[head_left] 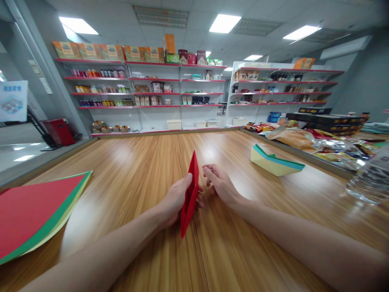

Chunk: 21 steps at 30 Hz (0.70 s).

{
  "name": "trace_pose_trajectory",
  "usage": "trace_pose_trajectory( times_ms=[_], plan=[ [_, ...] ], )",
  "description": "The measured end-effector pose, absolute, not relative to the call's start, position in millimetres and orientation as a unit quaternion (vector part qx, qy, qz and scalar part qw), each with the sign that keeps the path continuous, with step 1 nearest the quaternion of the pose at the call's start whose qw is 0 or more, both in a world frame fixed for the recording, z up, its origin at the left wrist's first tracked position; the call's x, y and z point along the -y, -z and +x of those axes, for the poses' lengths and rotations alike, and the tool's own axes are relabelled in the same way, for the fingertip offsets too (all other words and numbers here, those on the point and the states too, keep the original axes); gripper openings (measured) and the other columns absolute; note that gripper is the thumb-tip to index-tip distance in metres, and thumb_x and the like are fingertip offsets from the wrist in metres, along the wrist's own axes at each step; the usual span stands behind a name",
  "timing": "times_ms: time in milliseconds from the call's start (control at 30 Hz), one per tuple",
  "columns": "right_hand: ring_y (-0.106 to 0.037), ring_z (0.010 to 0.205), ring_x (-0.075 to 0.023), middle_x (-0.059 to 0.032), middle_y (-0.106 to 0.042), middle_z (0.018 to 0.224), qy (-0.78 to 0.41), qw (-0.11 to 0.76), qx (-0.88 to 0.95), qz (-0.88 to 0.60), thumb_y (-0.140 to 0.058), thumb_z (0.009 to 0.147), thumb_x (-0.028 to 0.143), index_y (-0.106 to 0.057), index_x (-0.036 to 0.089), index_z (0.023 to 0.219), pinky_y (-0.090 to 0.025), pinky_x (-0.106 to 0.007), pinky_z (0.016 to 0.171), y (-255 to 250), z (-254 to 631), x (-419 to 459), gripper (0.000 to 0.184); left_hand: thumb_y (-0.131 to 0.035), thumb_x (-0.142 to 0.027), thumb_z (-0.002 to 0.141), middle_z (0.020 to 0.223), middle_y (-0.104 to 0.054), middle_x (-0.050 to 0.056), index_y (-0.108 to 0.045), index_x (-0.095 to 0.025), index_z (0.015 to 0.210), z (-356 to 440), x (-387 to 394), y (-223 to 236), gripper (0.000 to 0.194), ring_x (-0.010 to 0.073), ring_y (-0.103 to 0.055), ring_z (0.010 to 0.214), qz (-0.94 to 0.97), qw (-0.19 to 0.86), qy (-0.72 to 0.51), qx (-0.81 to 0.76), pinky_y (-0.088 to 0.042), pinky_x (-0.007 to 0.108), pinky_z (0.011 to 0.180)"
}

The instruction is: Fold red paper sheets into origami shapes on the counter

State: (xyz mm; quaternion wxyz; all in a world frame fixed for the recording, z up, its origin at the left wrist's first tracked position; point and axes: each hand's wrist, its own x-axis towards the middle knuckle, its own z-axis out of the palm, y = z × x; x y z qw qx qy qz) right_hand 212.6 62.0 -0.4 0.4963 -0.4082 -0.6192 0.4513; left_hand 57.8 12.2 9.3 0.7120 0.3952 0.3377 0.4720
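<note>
A folded red paper piece point(189, 194) stands on edge in the middle of the wooden table point(146, 162). My left hand point(176, 199) grips it from the left, thumb against its upper side. Just to the right of the paper, my right hand point(219, 183) rests on the table with its fingers curled, the fingertips touching the paper's right side. A finished paper boat of yellow, green and blue layers point(275, 160) sits further right on the table, out of reach of both hands.
A stack of coloured sheets, red on top point(36, 211), lies at the left edge. A clear plastic bottle point(369, 178) lies at the right. Snack packets point(319, 142) fill a bin beyond the table's right rim. Shop shelves point(152, 93) line the back wall.
</note>
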Motion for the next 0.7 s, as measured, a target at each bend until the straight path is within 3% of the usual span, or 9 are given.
trace_pose_trajectory(
  times_ms=[67, 167, 333, 467, 600, 700],
  plan=[
    [-0.054, 0.063, -0.0110, -0.0057, -0.056, 0.090, -0.432, 0.464, 0.665, -0.395, -0.056, 0.083, 0.050, -0.051, 0.017, 0.115, -0.041, -0.020, 0.044, 1, 209, -52, 0.046, -0.061, -0.043, 0.083, 0.067, -0.063, 0.001, -0.061, -0.014, 0.096, 60, -16, -4, 0.032, 0.0129, -0.060, 0.056, 0.408, 0.650, -0.539, -0.348, -0.048, 0.023, 0.055],
    [-0.056, 0.072, -0.0123, -0.0072, -0.055, 0.101, -0.378, 0.419, 0.744, -0.358, -0.066, 0.078, 0.040, -0.046, 0.019, 0.123, -0.048, -0.024, 0.059, 2, 204, -39, 0.053, -0.066, -0.034, 0.082, 0.071, -0.065, 0.002, -0.061, -0.014, 0.100, 61, -18, -2, 0.028, 0.0125, -0.062, 0.061, 0.389, 0.648, -0.570, -0.324, -0.049, 0.022, 0.059],
    [-0.057, 0.071, -0.0121, -0.0073, -0.057, 0.102, -0.357, 0.424, 0.755, -0.350, -0.056, 0.083, 0.025, -0.046, 0.019, 0.122, -0.049, -0.027, 0.063, 5, 203, -40, 0.040, -0.055, -0.027, 0.089, 0.091, -0.070, 0.013, -0.061, -0.010, 0.106, 56, -22, -7, 0.025, 0.0204, -0.067, 0.076, 0.347, 0.695, -0.553, -0.301, -0.054, 0.030, 0.069],
    [-0.054, 0.065, -0.0101, -0.0046, -0.057, 0.099, -0.335, 0.472, 0.733, -0.358, -0.051, 0.084, 0.018, -0.043, 0.022, 0.125, -0.046, -0.024, 0.058, 7, 206, -48, 0.042, -0.046, -0.029, 0.093, 0.098, -0.069, 0.016, -0.061, -0.008, 0.105, 51, -26, -5, 0.029, 0.0236, -0.068, 0.082, 0.323, 0.725, -0.533, -0.293, -0.055, 0.035, 0.073],
    [-0.053, 0.065, -0.0108, -0.0052, -0.054, 0.095, -0.223, 0.461, 0.769, -0.382, -0.054, 0.085, 0.027, -0.060, 0.019, 0.094, -0.045, -0.026, 0.061, 1, 208, -45, 0.014, -0.050, -0.017, 0.090, 0.086, -0.071, 0.012, -0.062, -0.009, 0.096, 52, -27, -2, 0.016, 0.0194, -0.068, 0.070, 0.326, 0.701, -0.547, -0.322, -0.056, 0.030, 0.065],
    [-0.053, 0.067, -0.0136, -0.0060, -0.054, 0.089, -0.170, 0.419, 0.795, -0.405, -0.064, 0.079, 0.042, -0.062, 0.017, 0.076, -0.044, -0.029, 0.064, -2, 207, -40, 0.025, -0.057, -0.012, 0.086, 0.089, -0.071, 0.011, -0.063, -0.010, 0.096, 53, -24, -2, 0.012, 0.0180, -0.068, 0.071, 0.355, 0.701, -0.540, -0.302, -0.055, 0.028, 0.066]
  ],
)
